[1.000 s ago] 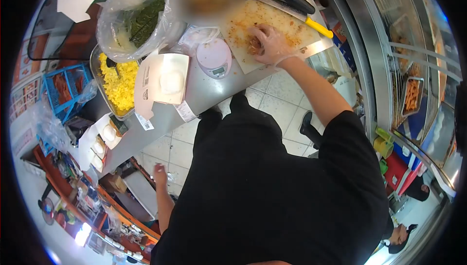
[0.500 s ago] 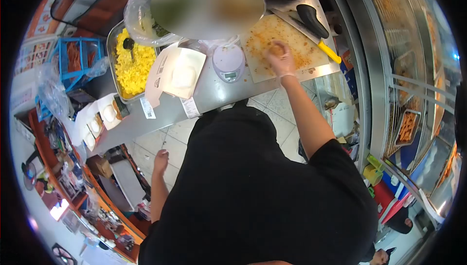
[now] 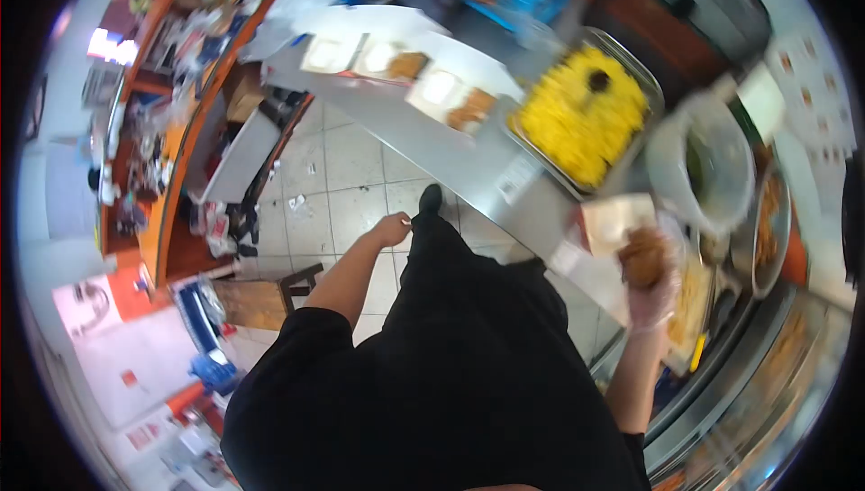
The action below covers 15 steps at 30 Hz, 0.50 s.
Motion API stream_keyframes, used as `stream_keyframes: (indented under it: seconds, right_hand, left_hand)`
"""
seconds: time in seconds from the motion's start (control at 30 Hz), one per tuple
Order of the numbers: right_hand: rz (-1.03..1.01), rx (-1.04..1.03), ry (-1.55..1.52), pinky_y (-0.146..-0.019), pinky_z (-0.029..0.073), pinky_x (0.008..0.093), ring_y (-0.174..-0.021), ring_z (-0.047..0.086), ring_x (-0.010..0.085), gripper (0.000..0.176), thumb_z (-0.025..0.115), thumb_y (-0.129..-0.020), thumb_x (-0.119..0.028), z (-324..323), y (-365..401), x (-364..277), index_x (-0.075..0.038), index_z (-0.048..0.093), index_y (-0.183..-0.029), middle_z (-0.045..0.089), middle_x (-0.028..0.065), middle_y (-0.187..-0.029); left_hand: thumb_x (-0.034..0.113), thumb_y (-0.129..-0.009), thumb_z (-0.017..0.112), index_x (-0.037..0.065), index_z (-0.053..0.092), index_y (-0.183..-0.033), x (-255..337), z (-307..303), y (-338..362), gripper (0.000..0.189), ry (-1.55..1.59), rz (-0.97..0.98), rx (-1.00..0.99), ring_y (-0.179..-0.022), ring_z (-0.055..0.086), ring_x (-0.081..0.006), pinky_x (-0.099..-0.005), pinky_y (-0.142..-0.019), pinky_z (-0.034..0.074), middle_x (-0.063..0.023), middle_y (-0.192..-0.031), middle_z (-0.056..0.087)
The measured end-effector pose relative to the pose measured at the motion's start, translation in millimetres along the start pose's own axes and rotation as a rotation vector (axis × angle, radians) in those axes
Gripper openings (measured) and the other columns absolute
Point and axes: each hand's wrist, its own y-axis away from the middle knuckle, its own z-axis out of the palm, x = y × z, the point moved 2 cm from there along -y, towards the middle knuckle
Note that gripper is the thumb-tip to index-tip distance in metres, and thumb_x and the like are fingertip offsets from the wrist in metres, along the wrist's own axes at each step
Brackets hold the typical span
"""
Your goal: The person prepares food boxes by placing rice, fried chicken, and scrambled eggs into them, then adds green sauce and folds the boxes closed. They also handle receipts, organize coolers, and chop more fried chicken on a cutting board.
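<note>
While yellow food (image 3: 581,117) fills the tray (image 3: 645,73), the right hand's grip (image 3: 655,300) clasps brown food (image 3: 642,259) beside an open box (image 3: 641,206).

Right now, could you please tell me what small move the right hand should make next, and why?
Probably lower the brown food into the near box: the right hand holds it at that box's edge, beside a white mound, and two farther boxes hold similar brown pieces beside white mounds.
</note>
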Motion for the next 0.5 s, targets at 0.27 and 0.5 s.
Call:
stream_keyframes:
  seconds: [0.27,0.5]
  right_hand:
    - [0.494,-0.382,0.643,-0.083,0.053,0.04,-0.106,0.061,0.0221,0.047,0.06,-0.094,-0.038,331,-194,217,-0.007,0.054,-0.129,0.062,0.0092,-0.118]
    - [-0.77,-0.732,1.801,-0.108,0.037,0.0426,-0.131,0.043,0.0345,0.035,0.059,-0.09,-0.023,491,-344,380,-0.005,0.061,-0.12,0.05,0.0149,-0.137]
  left_hand:
    - [0.029,-0.088,0.062,0.006,0.064,-0.114,-261,-10,0,0.035,0.298,-0.252,0.116,-0.104,0.064,-0.0392,-0.0435,-0.089,0.051,-0.0232,-0.108,0.068]
    - [0.016,-0.079,0.065,0.004,0.072,-0.083,-420,-31,95,0.015,-0.57,-0.112,-0.126,-0.083,0.07,-0.0294,-0.04,-0.07,0.057,-0.0181,-0.09,0.071]
